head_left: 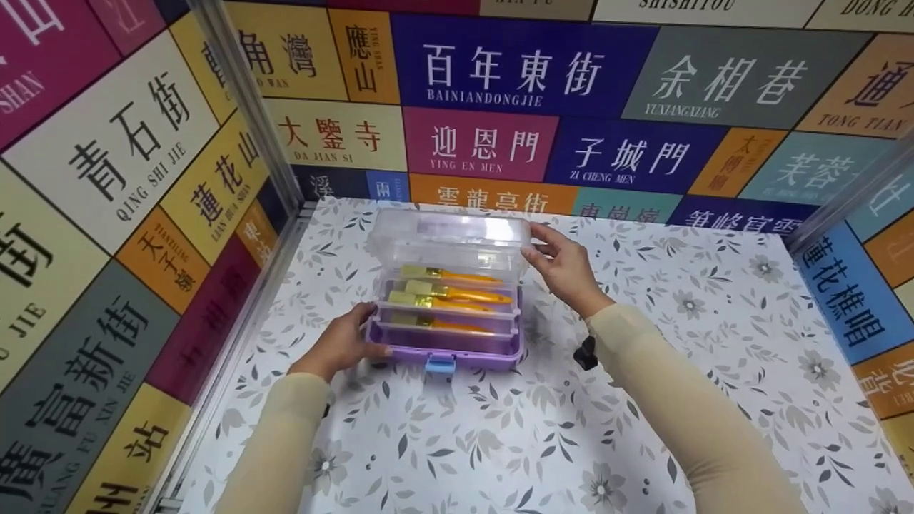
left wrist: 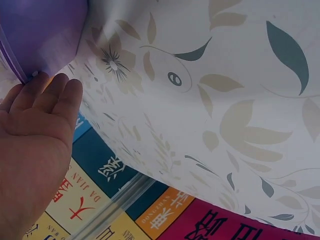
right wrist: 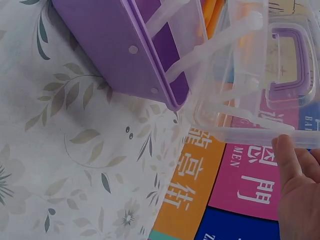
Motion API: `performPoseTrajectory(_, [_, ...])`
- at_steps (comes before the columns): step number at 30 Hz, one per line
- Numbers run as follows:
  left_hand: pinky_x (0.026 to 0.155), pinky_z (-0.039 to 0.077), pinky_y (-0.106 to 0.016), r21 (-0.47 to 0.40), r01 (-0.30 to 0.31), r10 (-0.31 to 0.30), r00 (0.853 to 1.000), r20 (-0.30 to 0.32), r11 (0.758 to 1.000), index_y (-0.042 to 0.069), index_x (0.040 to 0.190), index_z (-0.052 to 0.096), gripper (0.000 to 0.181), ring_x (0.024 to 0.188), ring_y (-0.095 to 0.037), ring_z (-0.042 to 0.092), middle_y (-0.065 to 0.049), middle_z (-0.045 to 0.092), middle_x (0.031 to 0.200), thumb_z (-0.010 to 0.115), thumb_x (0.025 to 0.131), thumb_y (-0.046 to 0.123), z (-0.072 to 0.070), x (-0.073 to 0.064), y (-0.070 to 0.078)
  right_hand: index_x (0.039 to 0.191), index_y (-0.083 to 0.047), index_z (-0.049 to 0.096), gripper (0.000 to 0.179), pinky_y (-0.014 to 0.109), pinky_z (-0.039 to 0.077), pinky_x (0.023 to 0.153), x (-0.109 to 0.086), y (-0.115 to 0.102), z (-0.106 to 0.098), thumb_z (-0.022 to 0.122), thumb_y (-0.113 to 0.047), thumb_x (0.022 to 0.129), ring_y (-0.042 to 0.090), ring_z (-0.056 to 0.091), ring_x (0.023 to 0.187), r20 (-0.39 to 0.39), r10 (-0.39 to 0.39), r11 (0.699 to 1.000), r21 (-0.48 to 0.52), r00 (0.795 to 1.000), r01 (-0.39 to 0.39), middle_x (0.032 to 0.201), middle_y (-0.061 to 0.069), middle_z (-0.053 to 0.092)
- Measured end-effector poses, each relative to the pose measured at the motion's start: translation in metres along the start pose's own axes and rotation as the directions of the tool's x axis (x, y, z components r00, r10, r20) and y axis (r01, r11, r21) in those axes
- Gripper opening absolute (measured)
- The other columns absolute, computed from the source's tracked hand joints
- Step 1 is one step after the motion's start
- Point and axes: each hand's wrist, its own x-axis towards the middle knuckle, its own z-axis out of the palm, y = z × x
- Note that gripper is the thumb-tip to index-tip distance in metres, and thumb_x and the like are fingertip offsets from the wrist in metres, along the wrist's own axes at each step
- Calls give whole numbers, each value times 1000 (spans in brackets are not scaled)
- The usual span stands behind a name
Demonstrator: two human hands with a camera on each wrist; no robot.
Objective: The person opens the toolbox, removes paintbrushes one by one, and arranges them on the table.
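Observation:
A purple storage box (head_left: 485, 359) stands on the table with its clear lid (head_left: 457, 232) raised and tilted back. Inside, tiered clear trays (head_left: 510, 313) are spread out. Several paintbrushes (head_left: 457, 293) with yellow-orange handles and pale bristles lie across them. My left hand (head_left: 344, 341) grips the box's left front corner, thumb toward the front; in the left wrist view its fingertips (left wrist: 72, 87) touch the purple side near the rim. My right hand (head_left: 568, 265) holds the lid's right edge, with the fingertips (right wrist: 284, 142) at that edge in the right wrist view.
A blue latch (head_left: 440, 364) hangs at the box's front. The lid carries a purple handle (right wrist: 304, 60). Beneath everything is a table (head_left: 500, 450) covered in leaf-patterned cloth, with colourful sign-covered walls (head_left: 528, 64) behind and at the sides.

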Motion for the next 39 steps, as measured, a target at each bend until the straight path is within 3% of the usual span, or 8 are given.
performPoseTrajectory(6, [116,28,-43,-1,-2,2,1000,-1,1000,9,152,39,98,140,-29,38,-10,45,152,92,70,19,-1,0,-2,141,-8,58,46,38,49,100,9,6,4,61,-30,100,21,62,117,-54,8,997,-71,999,-11,135,6,61])
performPoseTrajectory(14, [116,28,-47,-14,5,-5,1000,-6,1000,14,153,38,100,140,-31,38,-10,44,152,92,70,21,-1,2,-2,141,-6,57,43,33,53,92,18,15,5,55,-28,104,25,61,118,-68,46,999,21,997,-45,135,12,61])
performPoseTrajectory(20, [115,30,-46,-68,6,-7,1000,-10,998,13,152,39,98,138,-31,41,-12,46,151,92,70,15,0,0,-1,143,-3,53,39,34,53,93,19,8,7,49,-15,106,28,58,122,-56,74,997,33,996,-72,136,17,59])
performPoseTrajectory(25, [111,37,-44,-91,-7,6,1000,-9,996,8,153,37,99,131,-31,49,-15,51,145,92,71,13,3,0,-4,144,-12,55,41,33,54,91,25,34,10,54,-8,103,22,59,120,-71,82,997,11,994,-82,134,9,62])
performPoseTrajectory(30, [105,44,-43,-106,-3,2,1000,-15,994,7,151,39,96,128,-35,53,-17,48,147,92,71,12,4,1,-4,147,-13,52,52,34,55,90,28,46,15,56,5,98,26,61,116,-77,109,994,-21,991,-111,135,10,60])
performPoseTrajectory(39, [103,46,-42,-175,12,-15,1000,-17,984,9,148,44,92,128,-36,52,-15,44,151,91,68,5,4,1,-4,149,-11,49,57,36,56,89,35,61,21,56,9,96,30,62,115,-74,177,984,-4,981,-177,135,15,59])
